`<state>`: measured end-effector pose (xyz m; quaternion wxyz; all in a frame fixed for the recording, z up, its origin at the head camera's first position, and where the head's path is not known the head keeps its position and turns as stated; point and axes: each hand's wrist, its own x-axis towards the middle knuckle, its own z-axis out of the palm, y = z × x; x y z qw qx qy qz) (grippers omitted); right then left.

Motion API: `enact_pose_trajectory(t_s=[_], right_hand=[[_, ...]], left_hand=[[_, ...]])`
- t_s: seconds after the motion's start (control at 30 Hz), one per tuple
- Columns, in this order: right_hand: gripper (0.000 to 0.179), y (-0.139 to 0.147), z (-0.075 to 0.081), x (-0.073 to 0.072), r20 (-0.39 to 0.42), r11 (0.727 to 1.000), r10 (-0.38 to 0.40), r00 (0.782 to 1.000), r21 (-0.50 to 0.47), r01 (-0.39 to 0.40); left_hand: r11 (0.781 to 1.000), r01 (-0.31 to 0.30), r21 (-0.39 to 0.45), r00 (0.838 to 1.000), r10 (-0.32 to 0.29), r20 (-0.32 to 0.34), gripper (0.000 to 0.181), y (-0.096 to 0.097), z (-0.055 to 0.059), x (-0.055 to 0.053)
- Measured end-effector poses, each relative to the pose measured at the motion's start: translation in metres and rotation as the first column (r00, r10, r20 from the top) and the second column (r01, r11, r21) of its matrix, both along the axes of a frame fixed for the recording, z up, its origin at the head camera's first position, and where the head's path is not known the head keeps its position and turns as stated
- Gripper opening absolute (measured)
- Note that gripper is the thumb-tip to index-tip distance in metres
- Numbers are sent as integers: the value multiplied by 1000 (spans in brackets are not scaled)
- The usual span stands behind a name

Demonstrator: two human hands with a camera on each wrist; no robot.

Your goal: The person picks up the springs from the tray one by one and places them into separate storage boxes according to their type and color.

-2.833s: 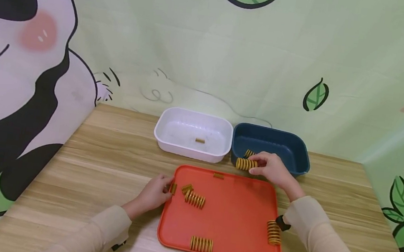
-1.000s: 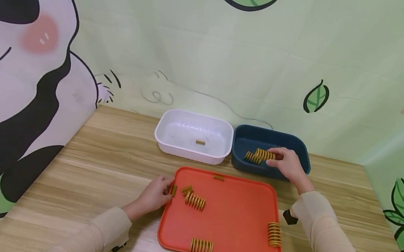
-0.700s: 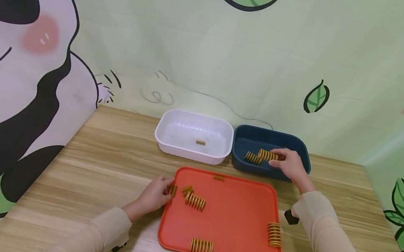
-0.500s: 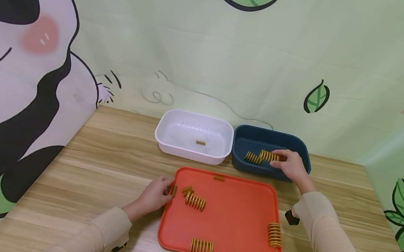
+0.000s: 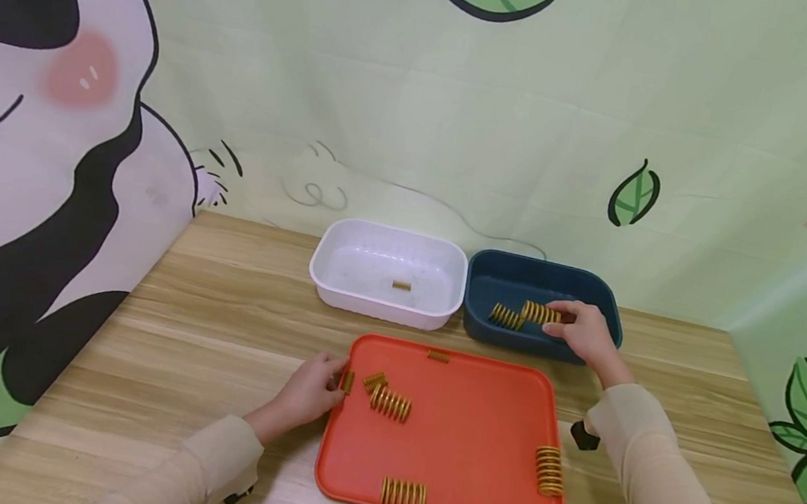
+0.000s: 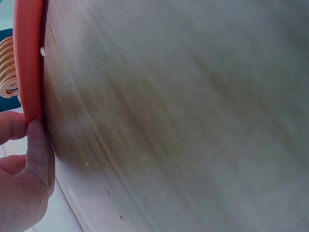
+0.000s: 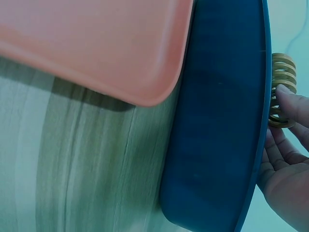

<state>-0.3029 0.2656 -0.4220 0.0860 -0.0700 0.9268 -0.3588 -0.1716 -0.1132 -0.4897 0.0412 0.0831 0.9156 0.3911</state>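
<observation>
My right hand (image 5: 581, 331) pinches a large gold coil spring (image 5: 539, 313) inside the dark blue bin (image 5: 598, 293). Beside that spring, another coil spring (image 5: 506, 316) lies in the bin. In the right wrist view the thumb presses on the coils of the held spring (image 7: 284, 72), and the bin wall hides part of it. My left hand (image 5: 309, 389) grips the left edge of the red tray (image 5: 472, 429); the left wrist view shows thumb and fingers on its rim (image 6: 30, 63). Larger springs (image 5: 391, 404) and smaller springs (image 5: 374, 380) lie on the tray.
A white bin (image 5: 341, 265) with one small spring (image 5: 401, 284) stands left of the blue one. Large springs lie along the tray's front (image 5: 403, 496) and right edges, small ones along its back and left. A printed cloth (image 5: 422, 103) hangs behind the wooden table (image 5: 230, 306).
My right hand has carried the large spring from over the blue bin's near left corner into the bin, then slightly right. The left hand has stayed at the tray's edge.
</observation>
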Motion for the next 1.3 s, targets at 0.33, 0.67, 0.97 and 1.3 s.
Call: enact_pose_trajectory(t_s=[0.33, 0.67, 0.97, 1.3], right_hand=[[43, 2, 0, -2, 31, 1000, -15, 999, 4, 15], [43, 6, -4, -4, 16, 1000, -9, 1000, 25, 9], [43, 6, -6, -7, 36, 999, -5, 999, 49, 4], [43, 8, -10, -11, 75, 999, -11, 997, 41, 8]], left_hand=[[1000, 0, -1, 1000, 0, -4, 52, 0, 1, 0], [1000, -4, -3, 1000, 4, -1, 52, 0, 0, 0], [1000, -5, -3, 1000, 5, 9, 52, -1, 2, 1], [1000, 4, -1, 1000, -4, -11, 51, 0, 1, 1]])
